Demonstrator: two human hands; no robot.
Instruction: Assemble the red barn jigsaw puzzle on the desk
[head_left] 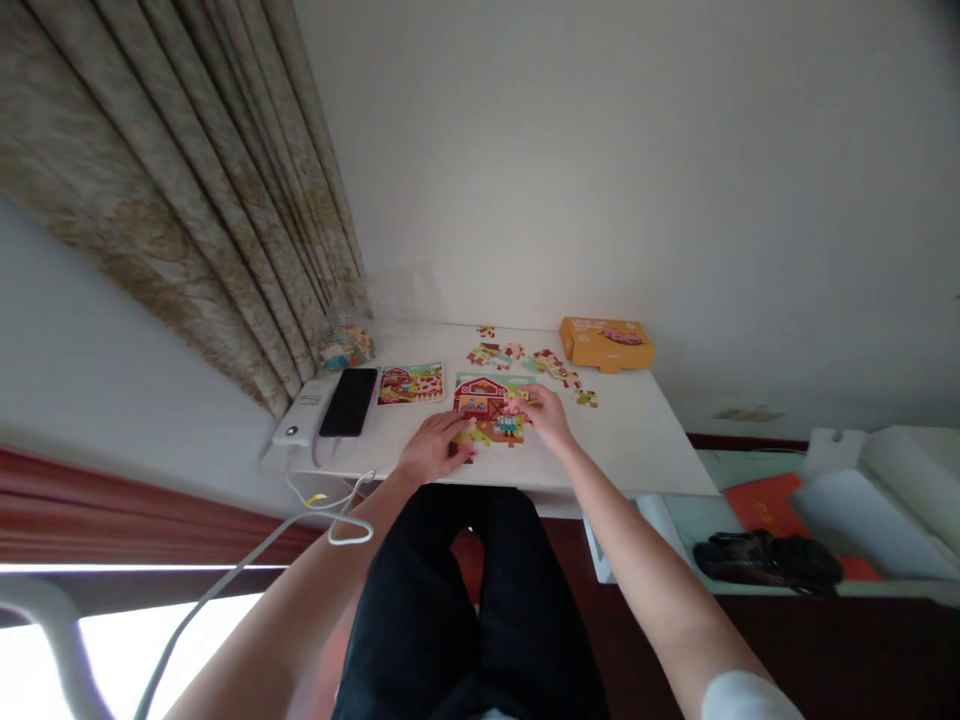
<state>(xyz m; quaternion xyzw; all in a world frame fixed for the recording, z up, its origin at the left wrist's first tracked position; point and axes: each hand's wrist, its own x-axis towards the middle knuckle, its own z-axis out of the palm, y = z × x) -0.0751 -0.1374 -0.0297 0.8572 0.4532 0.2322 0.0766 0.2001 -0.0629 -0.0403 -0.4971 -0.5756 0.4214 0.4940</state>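
Note:
A partly joined jigsaw puzzle (490, 406) with a red barn and a small blue vehicle lies on the white table in front of me. My left hand (435, 447) rests at its lower left edge, fingers stretched out and apart. A loose puzzle piece (465, 453) lies close to those fingertips. At the puzzle's right side, the fingers of my right hand (546, 412) are pinched on a puzzle piece (517, 402), which they partly cover. Left of the puzzle is a picture card (411, 384) with a similar farm scene.
Several loose puzzle pieces (551, 363) are scattered behind the puzzle, near an orange box (607, 345). A black phone (349, 403) and a white power bank (301, 413) with a cable lie at the left. Behind them sits a clear bag of pieces (346, 347) by the curtain (217, 150).

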